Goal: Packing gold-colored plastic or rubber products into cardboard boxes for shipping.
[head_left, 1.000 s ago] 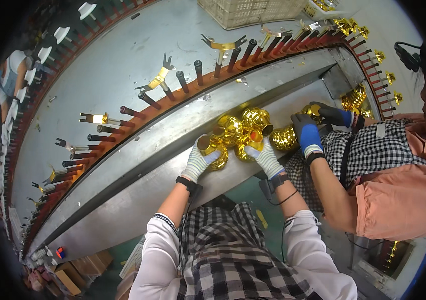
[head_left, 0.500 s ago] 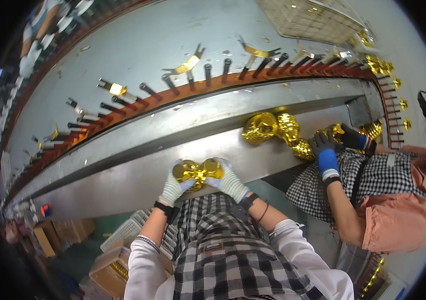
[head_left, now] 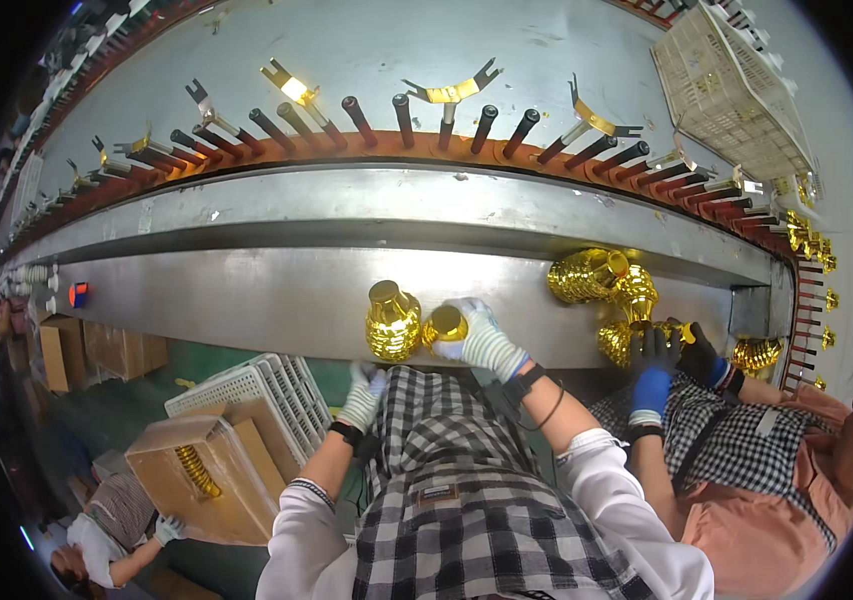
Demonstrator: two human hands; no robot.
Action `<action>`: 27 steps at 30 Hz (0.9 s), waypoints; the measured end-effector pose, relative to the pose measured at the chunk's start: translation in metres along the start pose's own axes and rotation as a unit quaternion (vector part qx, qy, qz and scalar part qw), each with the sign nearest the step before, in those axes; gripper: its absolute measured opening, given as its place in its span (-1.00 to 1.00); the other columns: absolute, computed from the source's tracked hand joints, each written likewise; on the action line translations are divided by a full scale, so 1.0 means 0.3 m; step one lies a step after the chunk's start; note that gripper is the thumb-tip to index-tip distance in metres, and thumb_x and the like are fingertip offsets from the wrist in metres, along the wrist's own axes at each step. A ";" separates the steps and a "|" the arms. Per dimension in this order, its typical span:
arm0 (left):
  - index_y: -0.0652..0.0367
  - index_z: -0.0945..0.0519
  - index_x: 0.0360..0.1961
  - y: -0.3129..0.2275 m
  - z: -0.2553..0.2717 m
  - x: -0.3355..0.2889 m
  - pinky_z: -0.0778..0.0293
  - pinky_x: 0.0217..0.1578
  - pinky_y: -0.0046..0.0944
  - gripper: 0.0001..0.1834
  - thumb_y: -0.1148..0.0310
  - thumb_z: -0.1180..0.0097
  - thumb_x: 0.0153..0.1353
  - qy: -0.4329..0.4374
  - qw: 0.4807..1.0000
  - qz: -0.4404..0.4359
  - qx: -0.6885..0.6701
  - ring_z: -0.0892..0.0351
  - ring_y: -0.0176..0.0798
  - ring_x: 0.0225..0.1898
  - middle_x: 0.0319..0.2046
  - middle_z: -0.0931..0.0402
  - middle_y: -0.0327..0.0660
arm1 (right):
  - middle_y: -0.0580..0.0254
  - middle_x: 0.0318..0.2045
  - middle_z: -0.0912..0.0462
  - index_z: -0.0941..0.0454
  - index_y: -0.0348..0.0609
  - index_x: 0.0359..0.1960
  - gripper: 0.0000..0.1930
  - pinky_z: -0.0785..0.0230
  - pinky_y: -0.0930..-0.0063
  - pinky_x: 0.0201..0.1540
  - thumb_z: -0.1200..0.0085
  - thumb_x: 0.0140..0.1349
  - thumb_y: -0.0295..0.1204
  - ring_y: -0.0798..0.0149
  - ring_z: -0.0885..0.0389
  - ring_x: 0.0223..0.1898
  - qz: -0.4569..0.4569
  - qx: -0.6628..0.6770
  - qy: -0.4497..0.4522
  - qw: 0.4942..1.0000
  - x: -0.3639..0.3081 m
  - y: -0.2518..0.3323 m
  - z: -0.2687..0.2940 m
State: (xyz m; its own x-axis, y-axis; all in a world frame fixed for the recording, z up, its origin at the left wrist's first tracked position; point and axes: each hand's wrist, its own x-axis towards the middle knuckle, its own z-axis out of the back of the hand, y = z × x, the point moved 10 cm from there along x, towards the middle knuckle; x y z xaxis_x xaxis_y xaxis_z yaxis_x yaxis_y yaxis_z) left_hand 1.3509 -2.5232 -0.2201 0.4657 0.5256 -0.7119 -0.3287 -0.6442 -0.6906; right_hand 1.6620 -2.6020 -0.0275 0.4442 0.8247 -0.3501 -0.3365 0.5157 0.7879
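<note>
On the metal bench before me stands a shiny gold ribbed stack of cup-shaped pieces [head_left: 392,325], narrow end up, with no hand on it. Just to its right is a second gold cup-shaped piece [head_left: 444,324]. My right hand [head_left: 486,342], in a striped white glove, is closed around that second piece from the right; the palm hides part of it. My left hand [head_left: 360,398], gloved alike, is below the first stack at the bench's front edge. Its fingers are slightly apart, and nothing shows in them.
Black posts with gold-topped forks [head_left: 451,92] line the curved rail beyond the bench [head_left: 216,295]. At right, a co-worker's gloved hands [head_left: 654,365] are among more gold pieces [head_left: 586,277]. A cardboard box [head_left: 161,450] and white crates [head_left: 266,395] are at lower left.
My left hand has let go of the gold stack and drawn back to the bench edge. The stack now stands by itself, and the right hand still holds its piece. The view has shifted.
</note>
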 end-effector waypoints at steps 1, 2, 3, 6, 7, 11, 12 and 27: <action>0.21 -0.06 0.48 0.129 -0.139 -0.109 -0.21 0.42 0.13 0.13 -0.12 -0.45 0.11 0.021 0.980 0.189 -0.055 -0.23 0.13 0.42 0.49 -0.05 0.16 | -0.18 0.15 -0.49 -0.54 0.04 0.18 -0.24 -0.31 -0.01 0.35 -0.48 -0.12 -0.03 -0.19 -0.42 0.24 -0.006 0.018 0.000 1.000 -0.067 -0.073 0.003; 0.19 -0.15 0.44 0.233 -0.268 -0.180 -0.21 0.41 0.14 0.00 -0.12 -0.38 0.18 0.053 0.949 0.270 -0.151 -0.28 0.10 0.38 0.48 -0.11 0.09 | -0.20 0.14 -0.49 -0.53 0.03 0.19 -0.23 -0.31 0.00 0.35 -0.49 -0.12 -0.05 -0.22 -0.41 0.24 -0.024 0.041 0.048 0.998 -0.142 -0.089 0.004; 0.16 -0.24 0.40 0.321 -0.455 -0.258 -0.20 0.41 0.16 -0.11 -0.13 -0.31 0.24 0.096 0.900 0.348 -0.245 -0.33 0.06 0.34 0.46 -0.16 0.03 | -0.20 0.15 -0.48 -0.52 0.02 0.20 -0.22 -0.32 -0.01 0.36 -0.50 -0.13 -0.05 -0.21 -0.41 0.26 0.013 0.100 0.035 0.994 -0.238 -0.182 0.013; 0.08 -0.39 0.37 0.137 -0.646 -0.146 -0.09 0.50 -0.01 -0.43 -0.03 0.11 0.50 0.357 0.925 0.056 -0.116 -0.30 -0.09 0.41 0.38 -0.39 -0.12 | -0.23 0.18 -0.47 -0.52 -0.04 0.19 -0.21 -0.30 -0.02 0.38 -0.50 -0.13 -0.06 -0.22 -0.39 0.28 -0.005 0.067 0.053 0.996 -0.276 -0.104 -0.082; 0.00 -0.38 0.41 -0.026 -0.692 -0.204 -0.17 0.49 -0.03 -0.48 0.09 0.07 0.51 0.380 0.881 -0.104 0.261 -0.35 -0.12 0.41 0.41 -0.38 -0.20 | -0.11 0.12 -0.54 -0.51 -0.09 0.18 -0.26 -0.37 0.06 0.31 -0.50 -0.08 -0.14 -0.09 -0.47 0.19 -0.017 0.053 0.011 0.998 -0.289 -0.119 -0.116; 0.15 -0.31 0.44 -0.045 -0.539 -0.121 -0.19 0.50 0.02 -0.39 0.05 0.00 0.51 0.290 0.830 0.298 -0.372 -0.31 -0.08 0.44 0.41 -0.36 -0.09 | -0.01 0.09 -0.59 -0.49 -0.24 0.17 -0.27 -0.45 0.22 0.25 -0.51 -0.05 -0.24 0.13 -0.60 0.10 -0.090 0.259 0.016 0.962 -0.142 -0.148 -0.238; 0.17 -0.26 0.48 -0.038 -0.578 -0.169 -0.16 0.52 0.04 -0.31 0.00 -0.03 0.50 0.290 0.854 0.264 -0.343 -0.29 -0.04 0.46 0.40 -0.36 -0.04 | 0.19 0.03 -0.62 -0.45 -0.27 0.20 -0.31 -0.49 0.39 0.16 -0.46 0.02 -0.36 0.33 -0.60 0.02 -0.091 0.416 0.054 0.903 -0.189 -0.041 -0.097; 0.14 -0.28 0.42 -0.596 -0.758 -0.183 -0.58 0.15 -0.11 -0.33 -0.03 -0.10 0.48 0.252 0.967 0.029 -0.037 -0.58 -0.09 0.16 0.13 -0.49 -0.07 | 0.08 0.06 -0.73 -0.57 -0.21 0.21 -0.50 -0.54 0.17 0.20 -0.22 0.35 -0.18 0.19 -0.72 0.04 -0.182 0.387 0.299 0.853 0.290 0.103 0.333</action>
State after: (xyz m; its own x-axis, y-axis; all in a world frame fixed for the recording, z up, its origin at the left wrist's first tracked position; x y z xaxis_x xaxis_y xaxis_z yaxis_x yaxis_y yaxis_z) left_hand 1.5709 -2.5633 -0.0286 0.7956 0.1621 -0.5837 -0.3149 -0.7125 -0.6271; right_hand 1.7731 -2.5375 0.0170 -0.1788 0.7332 -0.6561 0.4852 0.6458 0.5895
